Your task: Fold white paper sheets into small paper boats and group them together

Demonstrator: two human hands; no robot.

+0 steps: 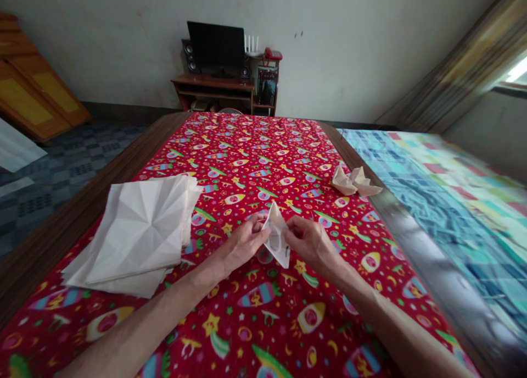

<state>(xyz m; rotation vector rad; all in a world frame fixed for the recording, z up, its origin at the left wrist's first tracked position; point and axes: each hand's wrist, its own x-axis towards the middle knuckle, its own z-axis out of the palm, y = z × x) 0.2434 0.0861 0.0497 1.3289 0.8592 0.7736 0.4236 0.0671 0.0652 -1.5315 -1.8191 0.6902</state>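
A small folded piece of white paper [276, 236], pointed at top and bottom, is held upright over the middle of the red patterned cloth. My left hand [249, 238] grips its left edge, with the thumb across the front face. On the other side, my right hand [307, 238] pinches the right edge between thumb and curled fingers. Faint printing shows near the paper's lower right. To the left lies a stack of creased white paper sheets [142, 229]. Two finished-looking folded paper shapes [354, 181] with pointed tips sit at the right edge of the cloth.
The red cloth [263, 164] covers a surface with dark wooden edges [138, 142]. Beyond it stands a desk [214, 81] with a monitor [216, 44], speakers and a red telephone [273, 54]. A bed with a checked cover [444, 202] adjoins on the right; a wooden cabinet [37, 87] is far left.
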